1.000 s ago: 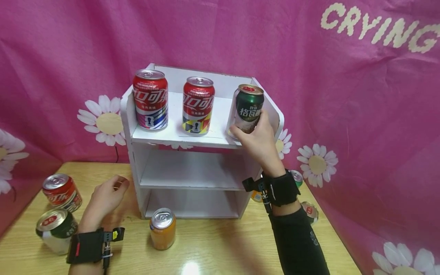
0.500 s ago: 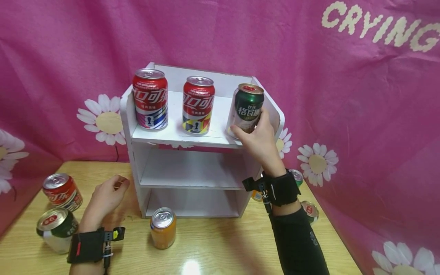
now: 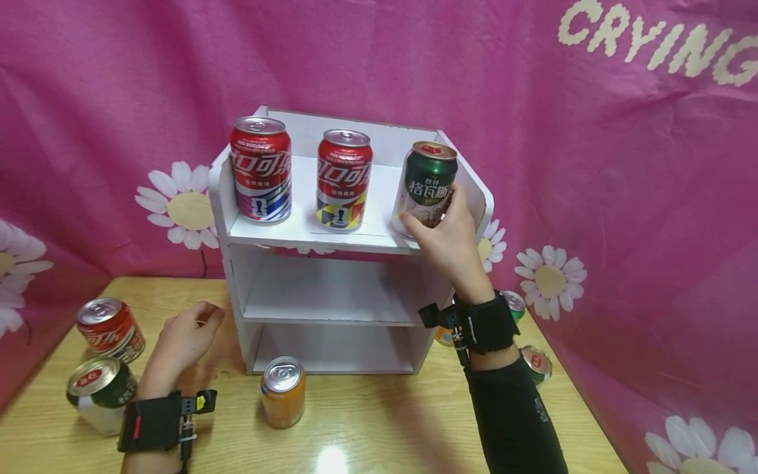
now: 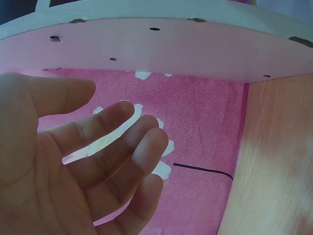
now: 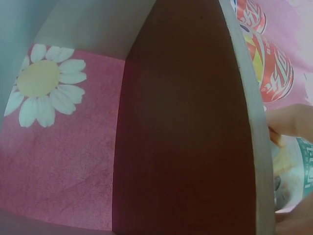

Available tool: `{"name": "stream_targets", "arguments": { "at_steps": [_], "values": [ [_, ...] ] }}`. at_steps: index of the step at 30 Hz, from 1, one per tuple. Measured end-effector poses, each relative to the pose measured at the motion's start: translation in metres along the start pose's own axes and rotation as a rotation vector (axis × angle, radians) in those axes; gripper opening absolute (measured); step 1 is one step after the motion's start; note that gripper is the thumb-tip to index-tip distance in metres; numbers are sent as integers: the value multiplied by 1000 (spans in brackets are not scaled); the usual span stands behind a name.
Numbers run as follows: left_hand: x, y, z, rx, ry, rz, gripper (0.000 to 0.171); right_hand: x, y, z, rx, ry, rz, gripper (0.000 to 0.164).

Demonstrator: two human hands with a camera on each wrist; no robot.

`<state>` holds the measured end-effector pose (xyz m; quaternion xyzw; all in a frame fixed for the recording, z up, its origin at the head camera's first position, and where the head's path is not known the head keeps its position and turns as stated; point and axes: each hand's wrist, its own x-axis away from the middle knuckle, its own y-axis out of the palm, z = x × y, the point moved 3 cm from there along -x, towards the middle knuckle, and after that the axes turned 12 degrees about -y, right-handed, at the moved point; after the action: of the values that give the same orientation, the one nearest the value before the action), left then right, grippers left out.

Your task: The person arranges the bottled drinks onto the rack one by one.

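On the right of the white shelf's top board (image 3: pixel 284 232) stands a green and white drink can (image 3: pixel 428 176). My right hand (image 3: pixel 453 240) grips its lower part, thumb on the left side and fingers round the right. In the right wrist view the can (image 5: pixel 293 169) shows partly behind the board's edge. Two red cola cans, one at the left (image 3: pixel 260 171) and one in the middle (image 3: pixel 345 181), stand on the same board. My left hand (image 3: pixel 186 339) is held left of the shelf with fingers loosely bent; the left wrist view shows the hand (image 4: pixel 98 152) holding nothing.
An orange can (image 3: pixel 283 393) stands before the shelf. At the left are a red cola can (image 3: pixel 110 331) and a green and white can (image 3: pixel 102 395). Another can (image 3: pixel 535 364) lies right of my right forearm; more cans are partly hidden there. Pink cloth (image 3: pixel 503 79) hangs behind.
The green and white can turns slightly in my right hand, its label facing more to the front. The left hand stays in place.
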<state>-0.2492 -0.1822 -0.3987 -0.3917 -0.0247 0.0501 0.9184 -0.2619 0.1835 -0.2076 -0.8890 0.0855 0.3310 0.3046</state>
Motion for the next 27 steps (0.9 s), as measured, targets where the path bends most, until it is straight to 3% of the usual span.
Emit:
{"name": "stream_targets", "arguments": {
  "at_steps": [12,19,21,27],
  "values": [
    [2,0,4,1,26,-2,40,0,-1,0,22,8,9,78],
    [4,0,9,-8,35,10,37,4,-4,0,-19,42,7,81],
    [5,0,12,-9,50,18,35,10,-6,-2,-42,22,13,81],
    [7,0,18,-8,79,54,32,39,-16,-12,36,-118,30,72]
  ]
}}
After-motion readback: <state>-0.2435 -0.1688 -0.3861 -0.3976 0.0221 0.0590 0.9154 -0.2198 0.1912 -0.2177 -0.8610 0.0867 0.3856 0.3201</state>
